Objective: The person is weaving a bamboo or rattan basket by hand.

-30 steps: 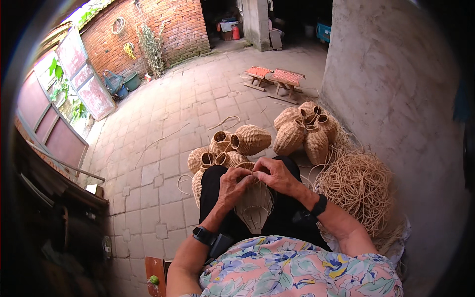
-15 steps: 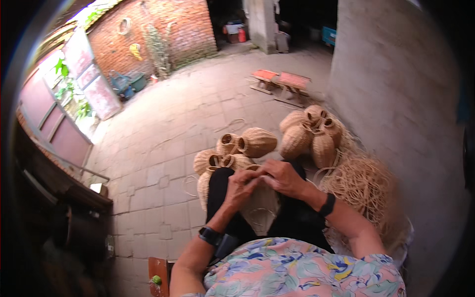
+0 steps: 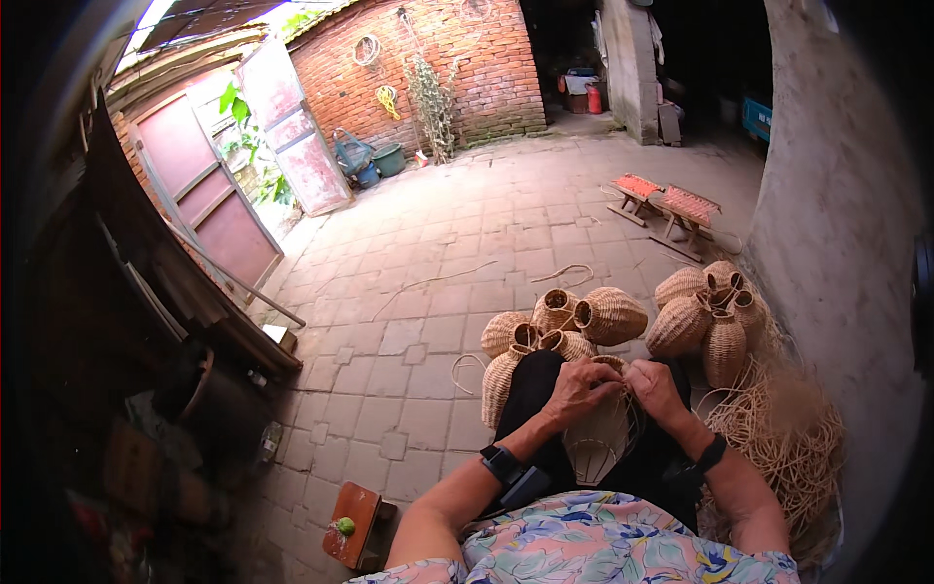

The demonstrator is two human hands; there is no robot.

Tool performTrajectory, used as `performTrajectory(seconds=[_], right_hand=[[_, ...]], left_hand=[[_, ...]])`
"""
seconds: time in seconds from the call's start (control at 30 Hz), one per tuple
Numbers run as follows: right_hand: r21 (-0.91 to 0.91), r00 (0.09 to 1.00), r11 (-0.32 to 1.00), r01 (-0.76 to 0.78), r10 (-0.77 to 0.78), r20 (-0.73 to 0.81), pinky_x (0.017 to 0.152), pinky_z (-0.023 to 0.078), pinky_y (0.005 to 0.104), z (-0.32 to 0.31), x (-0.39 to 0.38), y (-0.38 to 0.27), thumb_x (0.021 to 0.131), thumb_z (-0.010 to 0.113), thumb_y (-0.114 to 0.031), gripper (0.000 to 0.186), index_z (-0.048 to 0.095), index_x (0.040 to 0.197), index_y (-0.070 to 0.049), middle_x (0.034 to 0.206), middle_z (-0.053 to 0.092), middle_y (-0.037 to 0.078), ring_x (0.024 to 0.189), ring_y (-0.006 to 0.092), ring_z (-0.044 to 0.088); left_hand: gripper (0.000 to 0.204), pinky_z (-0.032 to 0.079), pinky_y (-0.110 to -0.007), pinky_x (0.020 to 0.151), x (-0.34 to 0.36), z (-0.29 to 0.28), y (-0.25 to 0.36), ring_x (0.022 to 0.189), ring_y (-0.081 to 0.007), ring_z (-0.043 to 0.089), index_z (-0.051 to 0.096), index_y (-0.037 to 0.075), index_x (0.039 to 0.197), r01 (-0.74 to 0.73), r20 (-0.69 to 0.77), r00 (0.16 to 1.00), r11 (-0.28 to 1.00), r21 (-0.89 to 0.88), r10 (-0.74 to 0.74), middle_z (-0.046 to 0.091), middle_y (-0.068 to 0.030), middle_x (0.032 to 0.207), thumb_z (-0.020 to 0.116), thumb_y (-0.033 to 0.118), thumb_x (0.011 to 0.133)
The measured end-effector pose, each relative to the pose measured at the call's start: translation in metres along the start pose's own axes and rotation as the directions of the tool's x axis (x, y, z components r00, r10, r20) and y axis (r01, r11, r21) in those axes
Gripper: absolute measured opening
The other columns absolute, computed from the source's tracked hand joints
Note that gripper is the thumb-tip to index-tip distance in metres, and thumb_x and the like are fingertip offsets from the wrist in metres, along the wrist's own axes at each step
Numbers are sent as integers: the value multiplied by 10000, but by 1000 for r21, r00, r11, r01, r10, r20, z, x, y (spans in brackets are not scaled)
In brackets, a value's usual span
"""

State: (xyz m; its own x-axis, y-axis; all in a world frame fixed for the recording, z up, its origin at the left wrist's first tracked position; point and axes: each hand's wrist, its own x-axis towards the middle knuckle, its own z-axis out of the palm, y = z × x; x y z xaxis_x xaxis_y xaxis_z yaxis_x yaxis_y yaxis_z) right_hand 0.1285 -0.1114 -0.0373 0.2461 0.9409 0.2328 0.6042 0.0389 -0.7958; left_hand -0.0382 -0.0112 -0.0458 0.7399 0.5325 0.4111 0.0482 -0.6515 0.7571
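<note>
Between my knees rests a pale, tapered form with thin lines running along it, and a woven rim shows at its far end. It looks like a wicker basket being held on my lap. My left hand bends its fingers over the left side of the rim. On the other side my right hand pinches at the rim, its fingertips close to the left ones. The strand between the fingertips is too small to make out. Finished-looking wicker baskets with narrow necks lie in a cluster just beyond my left knee.
A second cluster of wicker baskets lies to the right, beside a tangled heap of cane strands along the grey wall. Two low stools stand farther off. A small wooden stool bearing a green round thing is at lower left.
The view has swung left, so everything sits farther right and lower in the picture. My hands stay at the rim; the left fingers now lie more spread along it.
</note>
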Motion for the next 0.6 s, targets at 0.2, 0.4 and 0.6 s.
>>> performTrajectory(seconds=[0.2,0.4,0.6], right_hand=[[-56,967,969,243,-246,-68,611,469,421,-7,-10,-10,900,594,-151,130,567,884,-25,733,578,175,676,378,592],[-135,936,935,329,-341,-83,639,457,446,-5,-8,-11,882,606,-112,113,544,866,-19,791,556,167,739,391,584],[0,955,964,266,-263,-139,591,437,374,2,-3,-1,939,580,-146,179,544,856,8,727,552,155,633,263,557]], left_hand=[[208,498,-358,725,2,0,3,800,-244,632,734,69,967,101,53,994,992,-77,-98,627,-128,857,716,225,831],[232,504,-355,761,3,2,-4,843,-240,640,715,59,971,118,115,987,990,-72,-109,625,-128,910,729,233,819],[224,510,-374,788,2,16,-4,847,-280,649,663,58,925,13,-34,999,990,140,-8,638,-106,911,734,170,745]])
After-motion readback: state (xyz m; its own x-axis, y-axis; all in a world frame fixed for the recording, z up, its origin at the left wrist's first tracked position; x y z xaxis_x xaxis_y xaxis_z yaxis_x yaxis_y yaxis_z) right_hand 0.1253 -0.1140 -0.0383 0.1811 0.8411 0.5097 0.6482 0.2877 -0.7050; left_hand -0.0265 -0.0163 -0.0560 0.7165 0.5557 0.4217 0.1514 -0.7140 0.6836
